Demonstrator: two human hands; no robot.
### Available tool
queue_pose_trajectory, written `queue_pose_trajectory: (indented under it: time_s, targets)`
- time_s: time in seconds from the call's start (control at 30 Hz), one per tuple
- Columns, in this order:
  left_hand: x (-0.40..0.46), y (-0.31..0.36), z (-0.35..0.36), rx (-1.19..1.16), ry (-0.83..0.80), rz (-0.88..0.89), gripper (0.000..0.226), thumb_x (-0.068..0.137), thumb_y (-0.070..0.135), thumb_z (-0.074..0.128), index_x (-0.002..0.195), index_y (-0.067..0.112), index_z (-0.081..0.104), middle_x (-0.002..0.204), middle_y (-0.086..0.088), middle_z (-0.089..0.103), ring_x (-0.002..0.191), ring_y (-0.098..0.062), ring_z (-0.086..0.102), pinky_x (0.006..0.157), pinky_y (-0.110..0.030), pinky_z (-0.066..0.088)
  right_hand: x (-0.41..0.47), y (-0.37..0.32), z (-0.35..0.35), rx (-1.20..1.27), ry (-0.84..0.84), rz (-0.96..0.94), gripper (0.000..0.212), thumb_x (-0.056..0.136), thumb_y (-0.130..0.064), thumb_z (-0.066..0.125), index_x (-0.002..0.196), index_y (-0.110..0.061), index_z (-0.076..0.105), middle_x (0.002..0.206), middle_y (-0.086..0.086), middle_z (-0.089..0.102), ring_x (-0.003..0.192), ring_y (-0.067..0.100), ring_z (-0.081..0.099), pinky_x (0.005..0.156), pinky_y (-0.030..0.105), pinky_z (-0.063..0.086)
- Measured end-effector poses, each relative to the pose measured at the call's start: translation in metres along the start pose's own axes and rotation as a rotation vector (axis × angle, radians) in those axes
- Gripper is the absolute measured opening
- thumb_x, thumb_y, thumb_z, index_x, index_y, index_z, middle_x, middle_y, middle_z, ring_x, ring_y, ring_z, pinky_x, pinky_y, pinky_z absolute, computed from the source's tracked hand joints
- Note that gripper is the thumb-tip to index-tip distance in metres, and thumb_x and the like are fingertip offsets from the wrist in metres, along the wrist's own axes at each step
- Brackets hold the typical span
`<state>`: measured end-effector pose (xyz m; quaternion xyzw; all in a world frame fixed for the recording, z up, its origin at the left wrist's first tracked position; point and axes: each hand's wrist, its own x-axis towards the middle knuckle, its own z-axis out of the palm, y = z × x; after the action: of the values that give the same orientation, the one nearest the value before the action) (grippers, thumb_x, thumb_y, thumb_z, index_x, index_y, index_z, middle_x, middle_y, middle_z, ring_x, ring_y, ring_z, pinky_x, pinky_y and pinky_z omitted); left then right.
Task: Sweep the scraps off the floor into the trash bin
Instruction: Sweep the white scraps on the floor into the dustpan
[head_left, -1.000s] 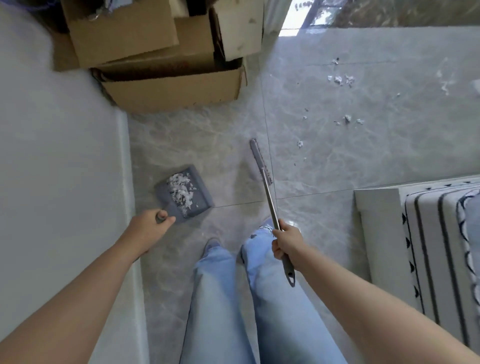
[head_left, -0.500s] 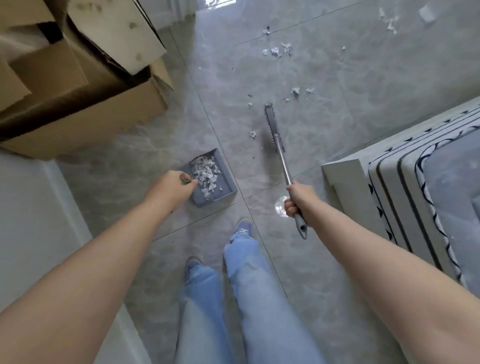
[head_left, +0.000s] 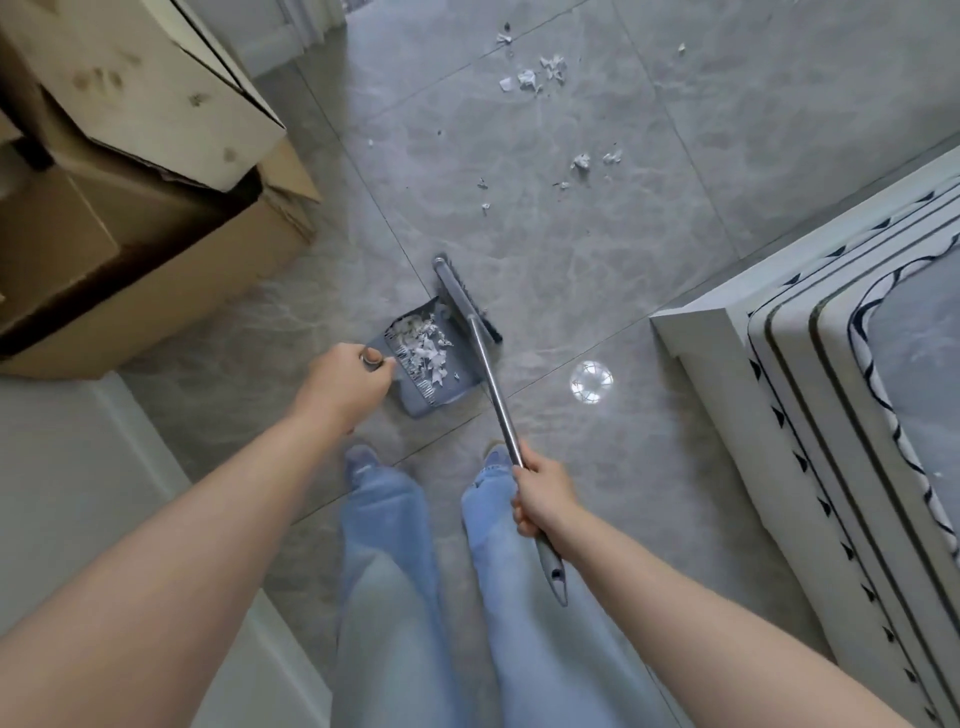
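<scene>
My left hand (head_left: 345, 387) grips the handle of a grey dustpan (head_left: 447, 392) that sits on the floor in front of my feet, with a heap of white paper scraps (head_left: 423, 351) inside it. My right hand (head_left: 543, 496) grips the metal handle of a grey broom (head_left: 485, 358). The broom's head (head_left: 462, 291) rests at the dustpan's far right side. More white scraps (head_left: 535, 78) lie scattered on the grey tiles farther ahead, and a smaller group of scraps (head_left: 587, 166) is nearer. No trash bin is in view.
Stacked cardboard boxes (head_left: 130, 182) stand at the left. A white bed frame (head_left: 727, 364) with a patterned mattress fills the right side. A white wall (head_left: 78, 493) runs along the left. A bright light spot (head_left: 591, 381) shines on the floor.
The view has turned, so the boxes shifted left. The broom head has come back from the open floor to the dustpan's edge. Both hands keep their grips.
</scene>
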<state>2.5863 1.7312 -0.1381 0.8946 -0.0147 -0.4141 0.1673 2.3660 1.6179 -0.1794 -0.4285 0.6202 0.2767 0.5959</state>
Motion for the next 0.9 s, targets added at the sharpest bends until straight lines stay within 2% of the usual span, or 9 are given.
queue_pose_trajectory:
  time_s: [0.13,0.37,0.43,0.5,0.53,0.57,0.63,0.77,0.9]
  targets:
    - [0.009,0.008,-0.01,0.008,-0.035,0.032,0.03,0.094,0.03,0.057,0.088,0.003,0.068,0.075,-0.013,0.064,0.058,-0.03,0.051,0.057,-0.03,0.042,-0.022,0.014,0.001,0.107,0.007,-0.032,0.054,0.099,-0.008,0.033,0.136,-0.045,0.047,0.051,-0.005,0.024,0.039,0.012,0.023,0.04,0.018,0.021]
    - [0.011,0.011,-0.026,-0.013,-0.14,0.068,0.019,0.098,0.026,0.054,0.081,0.017,0.057,0.074,-0.007,0.058,0.056,-0.023,0.049,0.048,-0.026,0.035,-0.011,-0.036,0.036,0.15,0.169,0.026,0.06,0.094,-0.001,0.028,0.14,-0.037,0.043,0.063,0.003,0.032,0.046,0.016,0.028,0.041,0.022,0.023]
    - [0.009,0.003,-0.029,-0.012,-0.159,0.099,0.022,0.097,0.024,0.055,0.076,0.017,0.056,0.084,-0.013,0.064,0.073,-0.032,0.056,0.061,-0.028,0.038,-0.011,-0.037,0.063,0.244,0.11,0.108,0.052,0.096,-0.003,0.028,0.125,-0.042,0.045,0.055,0.001,0.033,0.04,0.014,0.027,0.037,0.018,0.022]
    - [0.008,-0.007,-0.023,-0.024,-0.161,0.103,0.03,0.095,0.026,0.055,0.067,0.016,0.054,0.089,-0.017,0.07,0.082,-0.036,0.064,0.068,-0.031,0.044,-0.027,-0.032,0.081,0.446,-0.012,0.216,0.023,0.102,-0.016,0.033,0.089,-0.033,0.042,0.044,-0.005,0.025,0.031,0.009,0.021,0.033,0.013,0.016]
    - [0.009,-0.009,-0.023,-0.017,-0.176,0.103,0.032,0.094,0.029,0.055,0.064,0.018,0.052,0.088,-0.017,0.071,0.078,-0.037,0.065,0.069,-0.032,0.049,-0.037,-0.028,0.089,0.516,-0.035,0.245,0.027,0.103,-0.02,0.035,0.089,-0.023,0.058,0.044,-0.006,0.022,0.03,0.007,0.018,0.032,0.011,0.013]
    - [0.01,-0.012,-0.023,-0.004,-0.193,0.111,0.033,0.094,0.031,0.055,0.062,0.019,0.051,0.086,-0.017,0.071,0.073,-0.037,0.066,0.067,-0.033,0.052,-0.047,-0.021,0.094,0.583,-0.048,0.231,0.027,0.103,-0.019,0.035,0.124,-0.021,0.053,0.048,-0.007,0.02,0.031,0.006,0.017,0.033,0.01,0.012]
    - [0.011,-0.009,-0.028,0.05,-0.232,0.164,0.029,0.095,0.033,0.055,0.069,0.02,0.056,0.088,-0.016,0.07,0.076,-0.037,0.065,0.065,-0.031,0.049,-0.061,-0.005,0.096,0.66,-0.001,0.151,0.046,0.1,-0.009,0.034,0.128,-0.04,0.054,0.058,-0.006,0.018,0.035,0.007,0.017,0.034,0.009,0.014]
    - [0.025,0.008,-0.034,0.245,-0.285,0.282,0.021,0.095,0.038,0.057,0.102,0.02,0.067,0.102,-0.011,0.07,0.088,-0.031,0.062,0.071,-0.028,0.043,-0.064,0.005,0.075,0.719,0.145,0.107,0.051,0.1,-0.008,0.037,0.138,-0.039,0.048,0.06,-0.005,0.019,0.037,0.007,0.017,0.035,0.011,0.014]
    - [0.04,0.044,-0.026,0.364,-0.313,0.388,0.02,0.093,0.043,0.058,0.093,0.023,0.063,0.082,-0.009,0.066,0.066,-0.03,0.058,0.064,-0.035,0.055,-0.032,-0.004,0.027,0.677,0.298,0.083,0.057,0.096,-0.007,0.04,0.147,-0.034,0.037,0.04,-0.006,0.03,0.033,0.009,0.024,0.032,0.015,0.02]
